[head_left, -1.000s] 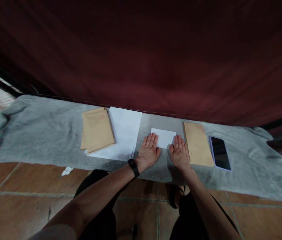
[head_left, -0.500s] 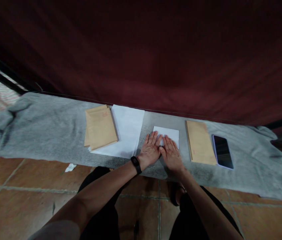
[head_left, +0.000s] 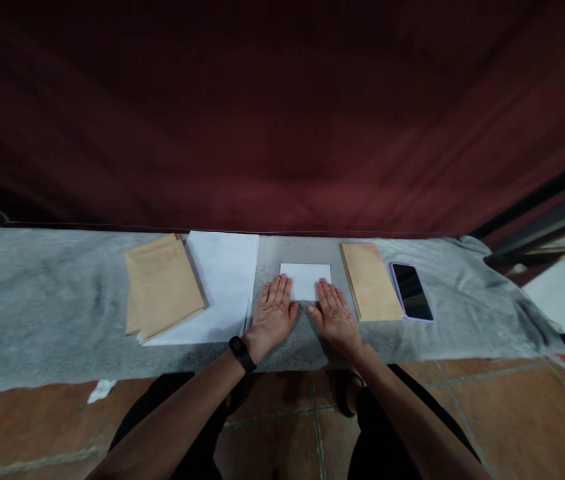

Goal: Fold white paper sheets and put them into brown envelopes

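A small white folded paper (head_left: 305, 281) lies flat on the grey cloth in front of me. My left hand (head_left: 274, 311) rests palm down with fingers stretched out, its fingertips on the paper's left edge. On the opposite side, my right hand (head_left: 335, 319) is also flat, fingertips touching the lower right corner. Left of my hands is a stack of large white sheets (head_left: 229, 270), partly covered by several brown envelopes (head_left: 167, 287). Another pile of brown envelopes (head_left: 371, 283) lies just right of my right hand.
A phone (head_left: 412, 292) with a purple edge lies beside the right-hand envelopes. Grey cloth (head_left: 467, 300) covers the long bench, and a dark red curtain (head_left: 282, 147) hangs behind it. A crumpled white scrap (head_left: 101, 391) is on the tiled floor.
My hands have moved apart, from close together over the middle of the small paper to its two sides, uncovering its centre. The camera view has turned somewhat to the right.
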The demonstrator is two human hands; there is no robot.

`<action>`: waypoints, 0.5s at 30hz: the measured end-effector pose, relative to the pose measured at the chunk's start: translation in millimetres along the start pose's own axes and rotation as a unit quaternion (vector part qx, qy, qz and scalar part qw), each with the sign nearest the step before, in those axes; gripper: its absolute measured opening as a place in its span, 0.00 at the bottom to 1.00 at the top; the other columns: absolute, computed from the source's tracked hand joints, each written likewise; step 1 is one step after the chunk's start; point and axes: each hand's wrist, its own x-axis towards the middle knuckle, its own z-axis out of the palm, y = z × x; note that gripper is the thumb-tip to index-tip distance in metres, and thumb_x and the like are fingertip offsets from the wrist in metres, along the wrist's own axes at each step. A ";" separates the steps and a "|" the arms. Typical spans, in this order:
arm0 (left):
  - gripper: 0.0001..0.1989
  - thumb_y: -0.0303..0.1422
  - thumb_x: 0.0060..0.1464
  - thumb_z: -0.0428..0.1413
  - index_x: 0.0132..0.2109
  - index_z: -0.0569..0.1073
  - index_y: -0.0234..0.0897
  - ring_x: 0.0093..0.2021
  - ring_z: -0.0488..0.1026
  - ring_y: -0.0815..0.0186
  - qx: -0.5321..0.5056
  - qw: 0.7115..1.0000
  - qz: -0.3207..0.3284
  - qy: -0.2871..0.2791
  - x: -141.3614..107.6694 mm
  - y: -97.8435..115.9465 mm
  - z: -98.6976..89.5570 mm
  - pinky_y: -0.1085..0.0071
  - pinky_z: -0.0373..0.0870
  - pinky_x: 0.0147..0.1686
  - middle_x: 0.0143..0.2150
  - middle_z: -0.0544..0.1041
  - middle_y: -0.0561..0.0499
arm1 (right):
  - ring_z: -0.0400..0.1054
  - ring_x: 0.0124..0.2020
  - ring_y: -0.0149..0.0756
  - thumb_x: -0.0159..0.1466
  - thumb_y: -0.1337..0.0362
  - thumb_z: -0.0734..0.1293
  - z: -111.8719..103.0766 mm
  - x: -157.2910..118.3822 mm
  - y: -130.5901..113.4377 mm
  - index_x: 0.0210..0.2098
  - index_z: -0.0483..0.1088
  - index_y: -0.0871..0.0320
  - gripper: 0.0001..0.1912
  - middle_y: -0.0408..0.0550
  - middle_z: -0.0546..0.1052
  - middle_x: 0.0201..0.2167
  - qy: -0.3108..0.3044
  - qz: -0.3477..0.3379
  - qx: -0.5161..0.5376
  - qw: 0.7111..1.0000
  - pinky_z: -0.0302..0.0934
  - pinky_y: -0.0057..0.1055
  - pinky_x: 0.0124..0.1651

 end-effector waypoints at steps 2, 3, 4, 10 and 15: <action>0.29 0.37 0.68 0.42 0.70 0.56 0.23 0.73 0.51 0.54 0.003 1.000 -0.006 0.007 -1.8 0.0 -0.6 0.51 0.50 0.71 0.72 0.58 0.34 | 0.50 0.72 0.49 0.74 0.54 0.54 -0.5 -1.7 1.7 0.71 0.50 0.70 0.33 0.65 0.57 0.70 0.005 0.001 -0.004 1.000 0.52 0.49 0.69; 0.30 0.37 0.68 0.41 0.70 0.56 0.23 0.73 0.51 0.53 0.003 1.000 -0.008 0.014 -2.8 0.9 -1.0 0.50 0.49 0.71 0.72 0.58 0.34 | 0.50 0.72 0.50 0.74 0.54 0.55 -0.3 -2.3 2.3 0.71 0.50 0.70 0.34 0.65 0.57 0.70 0.008 0.001 -0.006 1.000 0.52 0.50 0.69; 0.30 0.37 0.68 0.41 0.70 0.55 0.23 0.73 0.50 0.53 0.000 1.000 -0.005 0.023 -3.8 2.6 -1.3 0.50 0.49 0.71 0.71 0.58 0.34 | 0.50 0.72 0.50 0.74 0.54 0.55 0.1 -2.7 2.8 0.71 0.50 0.70 0.34 0.65 0.57 0.70 0.011 0.001 -0.007 1.000 0.52 0.50 0.69; 0.28 0.37 0.70 0.40 0.71 0.54 0.28 0.74 0.49 0.59 -0.049 0.989 0.135 0.013 -9.5 23.5 -1.6 0.55 0.52 0.71 0.73 0.56 0.38 | 0.50 0.72 0.49 0.74 0.59 0.54 4.0 -2.5 4.1 0.71 0.51 0.69 0.30 0.64 0.56 0.71 0.010 -0.006 -0.021 1.000 0.52 0.50 0.69; 0.29 0.41 0.70 0.41 0.70 0.57 0.27 0.74 0.50 0.56 -0.043 0.992 0.116 -0.006 -12.1 26.5 2.2 0.54 0.53 0.71 0.73 0.57 0.36 | 0.50 0.72 0.48 0.74 0.60 0.54 4.6 -2.6 5.5 0.71 0.49 0.69 0.31 0.64 0.56 0.71 0.004 -0.006 -0.020 1.000 0.52 0.49 0.70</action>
